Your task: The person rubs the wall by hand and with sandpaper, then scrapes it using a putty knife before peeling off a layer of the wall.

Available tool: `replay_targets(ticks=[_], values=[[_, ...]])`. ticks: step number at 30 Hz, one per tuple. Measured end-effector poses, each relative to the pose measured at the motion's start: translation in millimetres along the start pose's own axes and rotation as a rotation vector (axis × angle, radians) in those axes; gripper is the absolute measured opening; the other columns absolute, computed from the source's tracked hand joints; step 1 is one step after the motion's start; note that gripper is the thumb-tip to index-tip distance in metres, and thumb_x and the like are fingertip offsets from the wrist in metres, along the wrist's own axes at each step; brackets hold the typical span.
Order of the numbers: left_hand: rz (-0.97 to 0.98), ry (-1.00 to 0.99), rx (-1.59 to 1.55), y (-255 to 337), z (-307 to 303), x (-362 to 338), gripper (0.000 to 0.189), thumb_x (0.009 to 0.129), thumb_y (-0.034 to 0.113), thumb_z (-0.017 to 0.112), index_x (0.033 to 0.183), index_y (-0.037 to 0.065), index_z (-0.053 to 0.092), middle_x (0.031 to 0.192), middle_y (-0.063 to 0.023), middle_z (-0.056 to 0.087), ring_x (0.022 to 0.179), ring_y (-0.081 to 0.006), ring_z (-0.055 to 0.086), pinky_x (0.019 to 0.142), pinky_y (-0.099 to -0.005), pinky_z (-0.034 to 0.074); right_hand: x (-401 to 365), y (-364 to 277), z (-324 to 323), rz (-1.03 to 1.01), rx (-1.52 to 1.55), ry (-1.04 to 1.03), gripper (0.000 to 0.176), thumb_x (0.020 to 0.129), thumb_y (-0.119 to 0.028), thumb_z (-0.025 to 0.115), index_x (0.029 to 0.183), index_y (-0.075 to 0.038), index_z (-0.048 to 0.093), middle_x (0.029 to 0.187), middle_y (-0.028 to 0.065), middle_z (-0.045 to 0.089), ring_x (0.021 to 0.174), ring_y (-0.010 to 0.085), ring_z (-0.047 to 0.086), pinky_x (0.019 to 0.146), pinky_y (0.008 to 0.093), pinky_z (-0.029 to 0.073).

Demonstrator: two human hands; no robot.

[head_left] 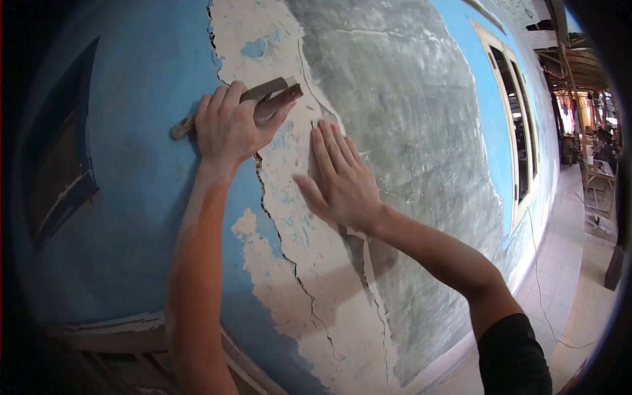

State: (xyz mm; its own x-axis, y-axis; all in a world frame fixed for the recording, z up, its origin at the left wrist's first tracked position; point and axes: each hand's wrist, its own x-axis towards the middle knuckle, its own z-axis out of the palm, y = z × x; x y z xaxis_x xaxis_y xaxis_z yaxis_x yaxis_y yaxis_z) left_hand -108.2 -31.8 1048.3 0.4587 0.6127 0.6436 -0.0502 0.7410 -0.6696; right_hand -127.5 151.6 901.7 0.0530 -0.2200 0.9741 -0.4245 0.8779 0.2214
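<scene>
My left hand (pixel 230 125) is closed around a flat-bladed hand tool (pixel 266 89) and presses against the wall. The tool's worn, rounded handle end sticks out to the left of the fist, and a grey flat part points up to the right. Beside it, a dark reddish-brown piece (pixel 284 100) juts out over my thumb; my fingers hide how the two parts meet. My right hand (pixel 342 174) lies flat, fingers stretched, on the wall where a pale bare strip (pixel 283 178) borders grey plaster (pixel 421 118). A jagged crack (pixel 266 204) runs down the pale strip's left side.
Blue paint (pixel 145 66) covers the wall at left, with a dark window frame (pixel 62 145) in it. Another window (pixel 513 112) is at right. A thin cable (pixel 541 289) lies on the tiled floor (pixel 559 263). Wooden structures (pixel 599 174) stand in the far right background.
</scene>
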Motion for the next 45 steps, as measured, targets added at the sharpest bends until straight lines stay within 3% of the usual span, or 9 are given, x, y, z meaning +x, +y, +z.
replay_targets(ticks=[7, 13, 14, 17, 20, 28, 33, 38, 45], values=[[-0.004, 0.018, 0.01, -1, 1, 6, 0.049, 0.082, 0.054, 0.071, 0.063, 0.008, 0.07, 0.077, -0.0037, 0.059, 0.068, -0.0208, 0.057, 0.063, -0.0368, 0.042, 56, 43, 4, -0.021, 0.114, 0.098, 0.068, 0.104, -0.04, 0.031, 0.143, 0.015, 0.033, 0.15, 0.0351, 0.03, 0.144, 0.045, 0.026, 0.119, 0.0488, 0.023], [0.017, 0.004, 0.034, 2, -3, -4, 0.048, 0.083, 0.054, 0.07, 0.066, 0.009, 0.071, 0.078, -0.0034, 0.06, 0.072, -0.0221, 0.06, 0.066, -0.0387, 0.045, -26, -1, -11, -0.061, 0.088, -0.027, 0.07, 0.104, -0.044, 0.031, 0.142, 0.014, 0.035, 0.149, 0.0351, 0.032, 0.144, 0.045, 0.026, 0.119, 0.0511, 0.022], [0.006, -0.008, 0.036, 2, -3, -2, 0.048, 0.083, 0.054, 0.069, 0.066, 0.009, 0.071, 0.078, -0.0033, 0.06, 0.072, -0.0221, 0.06, 0.066, -0.039, 0.045, -40, -5, -13, -0.076, 0.124, -0.045, 0.068, 0.103, -0.049, 0.032, 0.151, -0.001, 0.031, 0.149, 0.0346, 0.032, 0.144, 0.0452, 0.026, 0.118, 0.053, 0.021], [-0.01, -0.032, 0.058, 2, -4, 1, 0.046, 0.083, 0.054, 0.069, 0.069, 0.01, 0.073, 0.079, -0.0025, 0.061, 0.074, -0.0218, 0.061, 0.068, -0.0389, 0.046, -24, 2, -11, -0.15, -0.046, 0.021, 0.063, 0.102, -0.053, 0.033, 0.156, -0.021, 0.027, 0.149, 0.0339, 0.032, 0.144, 0.045, 0.027, 0.118, 0.0548, 0.021], [-0.026, -0.045, 0.038, 2, -2, -1, 0.045, 0.083, 0.054, 0.069, 0.071, 0.011, 0.073, 0.081, -0.0021, 0.062, 0.075, -0.0217, 0.061, 0.068, -0.0388, 0.047, 10, 1, -7, -0.02, 0.064, 0.072, 0.059, 0.101, -0.054, 0.035, 0.155, -0.033, 0.026, 0.15, 0.0345, 0.031, 0.143, 0.0465, 0.027, 0.117, 0.056, 0.022], [-0.012, -0.091, 0.047, 0, -7, 1, 0.044, 0.086, 0.052, 0.067, 0.074, 0.011, 0.074, 0.083, -0.0023, 0.062, 0.076, -0.0222, 0.062, 0.068, -0.04, 0.049, -48, -17, -3, -0.146, 0.11, -0.026, 0.062, 0.099, -0.055, 0.043, 0.155, -0.033, 0.027, 0.149, 0.0398, 0.025, 0.141, 0.0521, 0.027, 0.115, 0.0531, 0.028], [0.024, -0.111, 0.035, -3, -9, -2, 0.045, 0.091, 0.052, 0.063, 0.077, 0.011, 0.074, 0.084, -0.0024, 0.061, 0.075, -0.0239, 0.062, 0.067, -0.0412, 0.05, -26, -19, -5, -0.045, 0.182, 0.024, 0.061, 0.1, -0.056, 0.04, 0.155, -0.032, 0.028, 0.149, 0.0412, 0.023, 0.142, 0.0526, 0.025, 0.117, 0.0532, 0.026], [0.028, -0.052, 0.019, -3, -8, -2, 0.045, 0.087, 0.054, 0.066, 0.076, 0.011, 0.075, 0.08, -0.0018, 0.063, 0.071, -0.0205, 0.063, 0.064, -0.0384, 0.049, -66, -24, -4, -0.162, 0.119, -0.077, 0.06, 0.101, -0.055, 0.038, 0.155, -0.03, 0.028, 0.15, 0.0396, 0.023, 0.142, 0.0514, 0.024, 0.116, 0.0531, 0.027], [0.054, -0.001, 0.007, -6, -4, -4, 0.047, 0.085, 0.057, 0.068, 0.076, 0.012, 0.075, 0.077, -0.0013, 0.064, 0.066, -0.0177, 0.062, 0.058, -0.0364, 0.046, -25, -31, 3, 0.019, 0.159, 0.049, 0.057, 0.102, -0.053, 0.036, 0.155, -0.031, 0.029, 0.15, 0.0388, 0.024, 0.142, 0.0506, 0.026, 0.115, 0.0543, 0.029]])
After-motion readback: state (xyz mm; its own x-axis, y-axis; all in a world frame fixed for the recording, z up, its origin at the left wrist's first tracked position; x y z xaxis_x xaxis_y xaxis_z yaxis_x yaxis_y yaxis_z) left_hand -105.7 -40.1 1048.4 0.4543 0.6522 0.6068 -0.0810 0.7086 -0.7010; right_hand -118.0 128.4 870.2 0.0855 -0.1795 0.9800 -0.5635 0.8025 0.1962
